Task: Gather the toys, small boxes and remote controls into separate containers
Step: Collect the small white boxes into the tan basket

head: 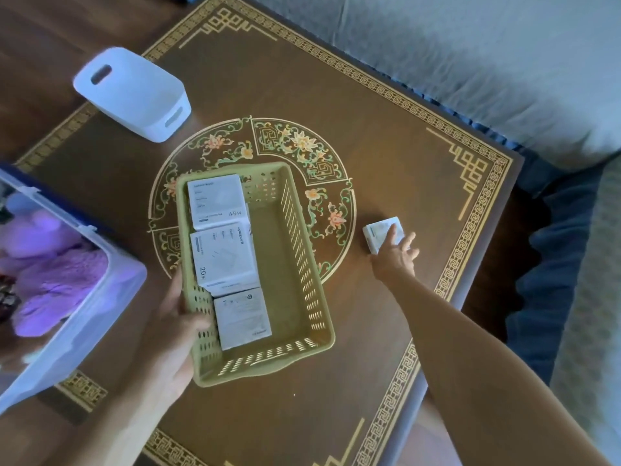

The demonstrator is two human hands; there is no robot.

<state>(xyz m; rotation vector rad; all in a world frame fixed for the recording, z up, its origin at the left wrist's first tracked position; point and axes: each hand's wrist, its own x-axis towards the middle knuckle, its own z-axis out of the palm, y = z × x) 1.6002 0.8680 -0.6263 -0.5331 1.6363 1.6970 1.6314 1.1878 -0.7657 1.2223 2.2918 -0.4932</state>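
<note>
A green perforated basket (295, 274) sits on the middle of the brown table (386, 146). Three white small boxes lie in a row along its left side: one marked 45W (216, 201), one marked 20W (223, 258) and a third (242, 317). My left hand (178, 331) grips the basket's left wall, thumb inside. To the right of the basket a fourth small white box (379, 232) lies on the table. My right hand (395, 255) reaches onto it, fingers spread over its top and near side.
A clear plastic bin (77, 334) holding a purple plush toy (50, 260) stands at the left edge. A white bin with handle slots (134, 95) sits at the table's back left. A grey sofa (487, 62) borders the far right side.
</note>
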